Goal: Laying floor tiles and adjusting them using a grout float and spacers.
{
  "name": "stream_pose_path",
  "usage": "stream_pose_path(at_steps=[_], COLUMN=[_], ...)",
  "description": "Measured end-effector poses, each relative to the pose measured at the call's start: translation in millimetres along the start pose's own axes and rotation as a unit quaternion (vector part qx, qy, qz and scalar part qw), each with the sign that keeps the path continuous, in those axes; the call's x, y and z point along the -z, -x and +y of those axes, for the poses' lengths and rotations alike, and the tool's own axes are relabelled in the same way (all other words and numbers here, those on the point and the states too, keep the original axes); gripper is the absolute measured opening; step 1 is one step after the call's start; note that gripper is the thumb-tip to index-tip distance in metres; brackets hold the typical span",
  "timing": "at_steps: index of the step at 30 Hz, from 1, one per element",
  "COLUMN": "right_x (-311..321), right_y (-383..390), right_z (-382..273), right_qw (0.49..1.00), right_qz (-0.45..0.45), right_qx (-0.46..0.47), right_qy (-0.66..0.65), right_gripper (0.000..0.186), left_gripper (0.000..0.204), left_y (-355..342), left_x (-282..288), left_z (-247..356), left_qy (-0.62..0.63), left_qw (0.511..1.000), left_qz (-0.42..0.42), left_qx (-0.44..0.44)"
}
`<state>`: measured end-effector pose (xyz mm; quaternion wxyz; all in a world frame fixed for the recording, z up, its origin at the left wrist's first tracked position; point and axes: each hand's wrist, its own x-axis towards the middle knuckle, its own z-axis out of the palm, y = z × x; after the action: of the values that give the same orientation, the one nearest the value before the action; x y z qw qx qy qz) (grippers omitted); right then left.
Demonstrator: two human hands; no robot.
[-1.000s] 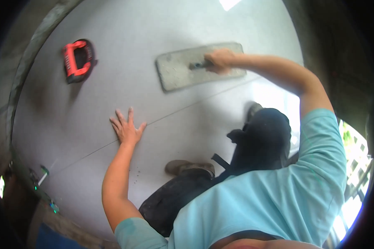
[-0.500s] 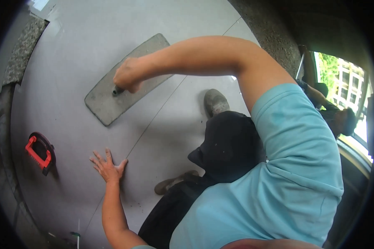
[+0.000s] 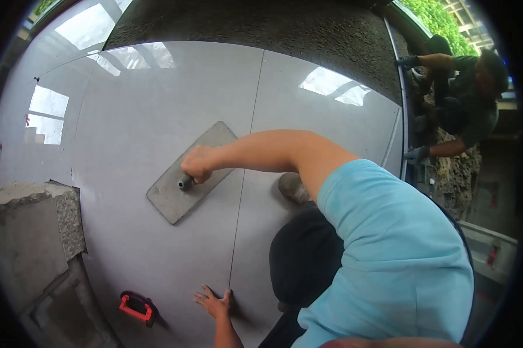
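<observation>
My right hand (image 3: 199, 164) is closed round the tubular handle of a grey rectangular float (image 3: 168, 200), which lies diagonally over pale grey floor tiles (image 3: 128, 98). At the bottom, my left hand (image 3: 214, 304) rests on the tile with fingers spread, its thumb beside a straight seam. A red-and-black handled tool (image 3: 136, 307), apparently a suction lifter, stands to the left of that hand. My bent leg in dark trousers (image 3: 299, 255) is under my right arm, with a shoe (image 3: 290, 185) beyond the knee.
A rough concrete block (image 3: 23, 232) edges the floor at left. Dark wet mortar (image 3: 244, 20) borders the tiles at the top. A co-worker (image 3: 470, 98) in gloves crouches at right, both hands on a long straight bar (image 3: 402, 139) along the tile edge.
My view has swung, bringing the mortar and co-worker into sight. My right hand has moved the float across the tiles. My left hand remains spread on the floor.
</observation>
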<state>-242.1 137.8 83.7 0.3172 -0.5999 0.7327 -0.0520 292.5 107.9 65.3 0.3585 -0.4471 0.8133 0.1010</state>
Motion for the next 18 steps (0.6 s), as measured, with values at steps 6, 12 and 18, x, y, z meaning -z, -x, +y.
stream_pose_path(at_steps=[6,12,18], right_x=[42,86,72], right_y=[-3,-23,-3], right_z=[58,69,161], right_qw=[0.934,0.897,0.852], right_qz=[0.224,0.300,0.174], right_qx=[-0.139,-0.148,-0.331], right_qy=[-0.241,-0.291,-0.367], right_gripper=[0.055,0.051,0.055], left_gripper=[0.107,0.101,0.095], left_y=[-52,-74,-76], left_x=[76,126,128], left_z=[174,227,234], left_qy=[-0.049,-0.071,-0.074], left_qw=[0.986,0.973,0.966], left_qz=[0.035,0.065,0.045], left_qx=[-0.154,-0.209,-0.243])
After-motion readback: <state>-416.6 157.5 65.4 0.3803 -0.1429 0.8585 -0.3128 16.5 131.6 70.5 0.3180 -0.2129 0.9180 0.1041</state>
